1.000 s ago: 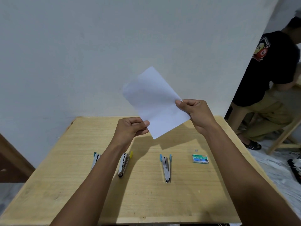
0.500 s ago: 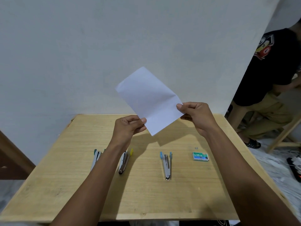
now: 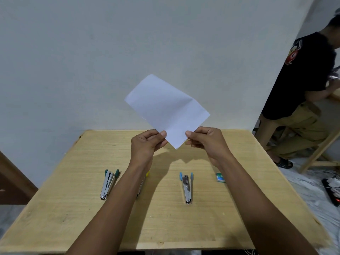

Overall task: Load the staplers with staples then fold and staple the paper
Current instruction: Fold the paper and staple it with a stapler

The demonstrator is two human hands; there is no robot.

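Note:
A folded white paper (image 3: 166,109) is held up in the air above the far half of the wooden table (image 3: 165,223). My left hand (image 3: 147,144) pinches its lower left edge and my right hand (image 3: 206,142) pinches its lower right edge, close to the bottom corner. Three staplers lie on the table: a green-tipped stapler (image 3: 108,184) at the left, a yellow-tipped stapler (image 3: 143,183) mostly hidden under my left forearm, and a blue-tipped stapler (image 3: 187,187) in the middle. A small green staple box (image 3: 220,177) lies to the right, partly behind my right forearm.
A white wall stands right behind the table. Another person in a black shirt (image 3: 309,80) sits on a wooden stool at the right. Cables and dark items (image 3: 331,190) lie on the floor at the right edge.
My right hand has slid down the paper's edge toward the bottom corner, nearer my left hand. The paper has shifted a little and shows a crease.

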